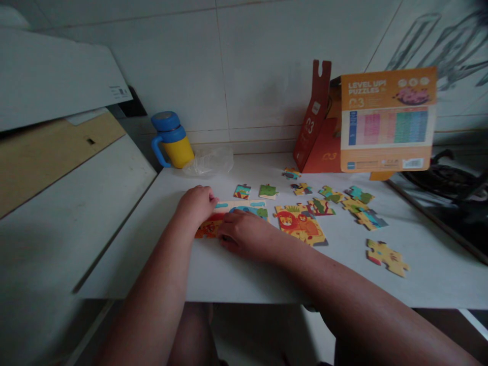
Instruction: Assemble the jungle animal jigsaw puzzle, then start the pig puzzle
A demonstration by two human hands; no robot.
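A partly joined jigsaw puzzle point(249, 204) with blue, red and orange pictures lies flat on the white counter. My left hand point(197, 204) is closed at its upper left edge, fingers bent down against it. Over the lower middle, my right hand point(242, 233) rests with curled fingers on the puzzle and covers part of it; the fingertips are hidden. Just to the right lies a joined lion section point(299, 223). Behind the hands are two loose puzzle pieces, one teal and red point(242, 191), one green point(268, 191).
More puzzle pieces point(364, 212) lie to the right, with a yellow joined pair point(388, 257) nearer me. An open orange puzzle box point(387, 122) stands at the back. Back left are a blue and yellow mug point(177, 150) and a clear plastic bag point(209, 161). A stove point(453, 188) borders the right.
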